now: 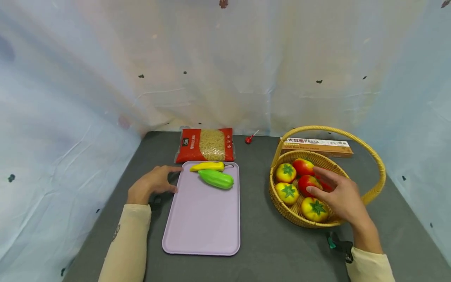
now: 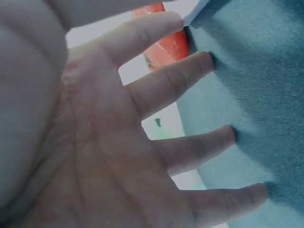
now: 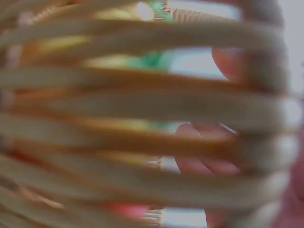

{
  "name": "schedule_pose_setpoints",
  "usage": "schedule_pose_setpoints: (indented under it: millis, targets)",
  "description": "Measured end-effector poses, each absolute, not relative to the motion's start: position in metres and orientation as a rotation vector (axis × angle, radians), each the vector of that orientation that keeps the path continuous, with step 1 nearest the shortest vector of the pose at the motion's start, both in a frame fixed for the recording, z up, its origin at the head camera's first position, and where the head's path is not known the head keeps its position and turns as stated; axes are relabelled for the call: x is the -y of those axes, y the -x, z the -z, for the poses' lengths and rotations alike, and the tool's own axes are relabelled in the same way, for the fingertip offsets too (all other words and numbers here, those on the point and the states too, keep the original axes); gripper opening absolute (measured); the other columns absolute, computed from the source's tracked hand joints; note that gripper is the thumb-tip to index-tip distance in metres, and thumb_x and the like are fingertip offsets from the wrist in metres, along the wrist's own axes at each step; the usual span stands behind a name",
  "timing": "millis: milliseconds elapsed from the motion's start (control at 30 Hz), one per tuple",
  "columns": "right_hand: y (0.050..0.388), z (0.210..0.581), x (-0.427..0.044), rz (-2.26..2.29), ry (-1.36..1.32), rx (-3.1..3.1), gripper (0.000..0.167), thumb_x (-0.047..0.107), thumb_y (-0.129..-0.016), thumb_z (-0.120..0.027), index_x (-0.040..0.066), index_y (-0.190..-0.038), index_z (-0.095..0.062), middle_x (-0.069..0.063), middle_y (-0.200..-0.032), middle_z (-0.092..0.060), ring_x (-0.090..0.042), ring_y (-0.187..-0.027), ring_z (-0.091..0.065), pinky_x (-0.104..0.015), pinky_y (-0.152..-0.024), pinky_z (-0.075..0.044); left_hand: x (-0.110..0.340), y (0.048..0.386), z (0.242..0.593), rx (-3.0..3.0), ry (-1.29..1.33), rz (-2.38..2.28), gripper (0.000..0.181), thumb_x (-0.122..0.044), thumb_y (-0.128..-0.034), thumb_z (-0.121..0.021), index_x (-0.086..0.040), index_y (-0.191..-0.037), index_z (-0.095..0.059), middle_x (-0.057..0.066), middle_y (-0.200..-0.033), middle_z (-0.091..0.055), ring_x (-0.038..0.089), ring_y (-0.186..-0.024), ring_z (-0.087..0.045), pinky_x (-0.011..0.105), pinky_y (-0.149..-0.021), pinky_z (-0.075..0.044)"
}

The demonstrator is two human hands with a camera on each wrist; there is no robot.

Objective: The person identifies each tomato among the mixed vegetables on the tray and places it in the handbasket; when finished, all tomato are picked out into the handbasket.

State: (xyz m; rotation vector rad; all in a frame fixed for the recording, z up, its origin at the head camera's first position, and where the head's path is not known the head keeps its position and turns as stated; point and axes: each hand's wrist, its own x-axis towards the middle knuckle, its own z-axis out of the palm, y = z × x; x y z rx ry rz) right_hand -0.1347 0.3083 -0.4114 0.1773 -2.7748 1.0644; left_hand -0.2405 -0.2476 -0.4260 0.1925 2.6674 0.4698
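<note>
My left hand (image 1: 152, 185) is at the left rim of a pale purple tray (image 1: 202, 219), thumb and forefinger at its edge. In the left wrist view its fingers (image 2: 173, 80) are spread and fairly straight. On the tray lie a yellow chili pepper (image 1: 208, 167) and a smooth green vegetable (image 1: 216, 179). Over the right side of a wicker basket (image 1: 282, 209) reaches my right hand (image 1: 340, 194), thumb and fingers apart beside a red fruit (image 1: 305, 182); contact is unclear. The basket also holds yellow tomatoes (image 1: 314, 209) with green tops. Blurred wickerwork (image 3: 118, 109) mostly covers the right wrist view.
Behind the tray lies a red bag of pasta (image 1: 211, 145). A red lollipop (image 1: 248, 139) rests near the back edge. Behind the basket is a pasta box (image 1: 317, 148), partly hidden by the tall arched handle (image 1: 378, 168). Pale sheeting (image 1: 246, 78) surrounds the dark grey table (image 1: 260, 243).
</note>
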Motion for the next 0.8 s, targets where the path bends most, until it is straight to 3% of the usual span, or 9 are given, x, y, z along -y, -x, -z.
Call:
schedule_pose_setpoints:
  millis: [133, 233, 367, 633, 800]
  targets:
    - [0.14, 0.397, -0.303, -0.969, -0.213, 2.759, 0.065, 0.037, -0.098, -0.085, 0.012, -0.154, -0.064, -0.022, -0.145, -0.071, -0.046, -0.127, -0.068, -0.036, -0.095, -0.061, 0.25, 0.238, 0.413, -2.71, -0.214, -0.49, 0.08, -0.026, -0.095, -0.087, -0.02, -0.166, -0.05, 0.031, -0.164, -0.048, 0.05, -0.141, -0.05, 0.076, -0.114, -0.045]
    - [0.145, 0.382, -0.302, -0.929, -0.238, 2.743, 0.065, 0.035, -0.098, -0.085, 0.012, -0.155, -0.063, -0.023, -0.147, -0.069, -0.049, -0.13, -0.065, -0.064, -0.099, -0.057, 0.251, 0.237, 0.391, -2.771, -0.244, -0.508, 0.078, -0.027, -0.0982, -0.084, -0.018, -0.167, -0.048, 0.03, -0.165, -0.048, 0.052, -0.146, -0.046, 0.076, -0.117, -0.042]
    - [0.152, 0.363, -0.3, -0.872, -0.282, 2.708, 0.065, 0.033, -0.098, -0.085, 0.012, -0.155, -0.063, -0.023, -0.148, -0.068, -0.051, -0.133, -0.063, -0.074, -0.102, -0.05, 0.252, 0.234, 0.354, -2.867, -0.342, -0.547, 0.073, -0.026, -0.1018, -0.079, -0.013, -0.167, -0.047, 0.027, -0.166, -0.049, 0.053, -0.152, -0.042, 0.076, -0.12, -0.039]
    - [0.165, 0.336, -0.292, -0.639, -0.289, 2.722, 0.078, 0.044, -0.097, -0.083, 0.009, -0.161, -0.055, -0.031, -0.157, -0.058, -0.055, -0.119, -0.066, -0.079, -0.101, -0.048, 0.25, 0.223, 0.29, -3.072, -0.468, -0.525, 0.073, -0.023, -0.1067, -0.071, -0.01, -0.171, -0.038, 0.026, -0.171, -0.042, 0.051, -0.155, -0.04, 0.072, -0.125, -0.034]
    - [0.177, 0.337, -0.287, -0.535, -0.283, 2.792, 0.097, 0.054, -0.096, -0.081, 0.004, -0.169, -0.039, -0.029, -0.17, -0.041, -0.058, -0.145, -0.047, -0.079, -0.114, -0.041, 0.245, 0.217, 0.279, -3.212, -0.474, -0.496, 0.075, -0.026, -0.1075, -0.069, -0.01, -0.172, -0.034, 0.029, -0.169, -0.041, 0.053, -0.154, -0.038, 0.073, -0.125, -0.033]
